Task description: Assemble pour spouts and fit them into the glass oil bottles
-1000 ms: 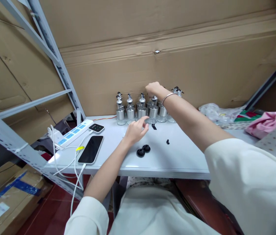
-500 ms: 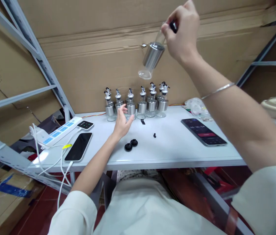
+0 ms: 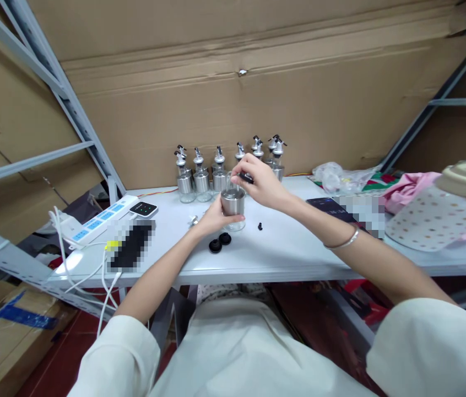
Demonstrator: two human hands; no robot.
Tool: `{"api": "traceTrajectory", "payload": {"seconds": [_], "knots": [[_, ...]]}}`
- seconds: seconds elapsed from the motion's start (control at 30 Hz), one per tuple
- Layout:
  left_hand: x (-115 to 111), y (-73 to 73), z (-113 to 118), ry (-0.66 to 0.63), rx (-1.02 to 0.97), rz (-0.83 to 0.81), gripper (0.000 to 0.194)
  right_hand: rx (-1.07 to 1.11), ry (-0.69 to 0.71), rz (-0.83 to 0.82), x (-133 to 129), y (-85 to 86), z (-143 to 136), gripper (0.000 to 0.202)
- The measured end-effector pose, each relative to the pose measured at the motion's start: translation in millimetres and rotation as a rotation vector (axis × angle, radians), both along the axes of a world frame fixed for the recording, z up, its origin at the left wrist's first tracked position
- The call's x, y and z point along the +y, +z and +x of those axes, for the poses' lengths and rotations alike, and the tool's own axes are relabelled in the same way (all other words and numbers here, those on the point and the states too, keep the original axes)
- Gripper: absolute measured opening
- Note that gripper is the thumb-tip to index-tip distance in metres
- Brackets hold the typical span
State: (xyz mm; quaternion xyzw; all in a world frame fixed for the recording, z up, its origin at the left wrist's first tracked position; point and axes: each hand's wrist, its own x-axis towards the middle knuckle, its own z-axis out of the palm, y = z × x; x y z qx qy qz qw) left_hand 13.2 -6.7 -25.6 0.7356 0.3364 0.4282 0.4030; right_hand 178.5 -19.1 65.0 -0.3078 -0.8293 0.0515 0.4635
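Note:
A glass bottle with a steel sleeve stands upright over the middle of the white table. My left hand is closed round its lower left side. At its neck, my right hand is closed, with a small black piece between the fingers. Just in front lie two round black caps. A tiny black part is to their right. A small silvery piece shows left of my left hand.
Several similar bottles with pourer tops line the cardboard wall. At left are a power strip and a dark phone; at right, another phone, a plastic bag and a dotted item.
The bottle in my right hand has come down from high up to the table, and my left hand has closed on it. A silvery piece now shows beside my left hand.

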Motion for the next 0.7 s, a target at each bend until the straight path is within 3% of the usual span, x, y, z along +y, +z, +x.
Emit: {"api": "traceTrajectory", "payload": {"seconds": [0.13,0.33,0.5,0.7], "knots": [[4.9,-8.6,-2.7,0.048,0.058,0.05,0.071,0.027,0.053,-0.075,3.5,-6.8,0.0,0.012],[4.7,-9.0,-4.3,0.134,0.2,0.129,0.07,0.184,0.153,-0.318,4.4,-8.8,4.0,0.023],[5.2,-10.5,-3.9,0.135,0.22,0.112,0.07,0.419,0.258,-0.446,9.5,4.0,-2.8,0.045],[1.6,-6.4,-2.8,0.144,0.273,0.108,0.066,0.617,0.394,-0.537,32.8,22.2,-17.8,0.05]]}}
